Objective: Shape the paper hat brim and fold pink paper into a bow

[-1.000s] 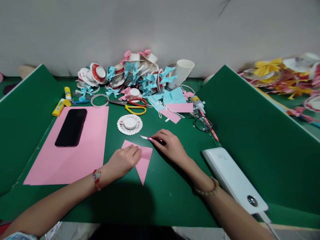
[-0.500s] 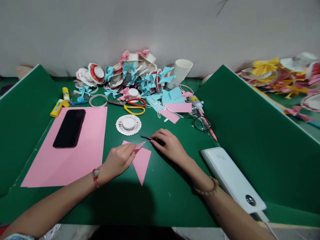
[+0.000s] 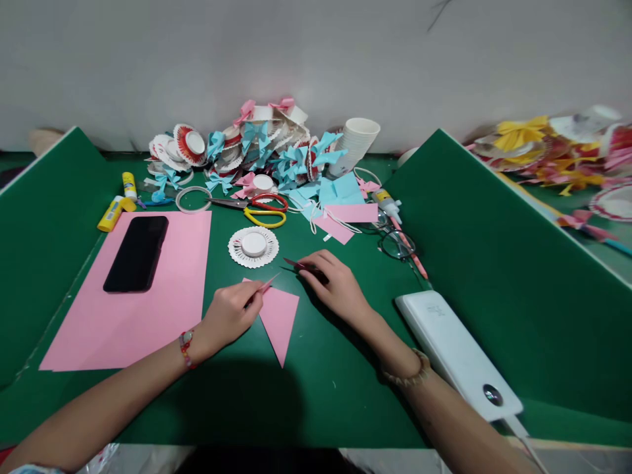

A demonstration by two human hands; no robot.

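My left hand (image 3: 236,309) pinches a small folded piece of pink paper (image 3: 269,283), its narrow tip pointing up and right. Under and beside those fingers lies a larger pink paper piece (image 3: 282,319), tapering to a point toward me. In my right hand (image 3: 332,282) is a small, dark, pointed tool (image 3: 294,263) with a reddish tint; most of it is hidden by the fingers, so its exact kind does not show. Just beyond both hands sits a white scalloped paper disc (image 3: 240,259) with slits around a raised round centre (image 3: 253,244).
Pink sheets (image 3: 182,316) lie at left under a black phone (image 3: 135,253). Scissors (image 3: 266,218), tape (image 3: 193,199) and glue sticks (image 3: 111,214) are behind. A pile of bow-trimmed paper crafts (image 3: 266,141) backs the desk. Glasses (image 3: 397,243) and a white power bank (image 3: 457,355) lie right, between green partitions (image 3: 503,263).
My left hand has drawn slightly left with the small folded paper, lifting it off the larger piece. The tool's tip in my right hand has tilted up and shifted slightly right.
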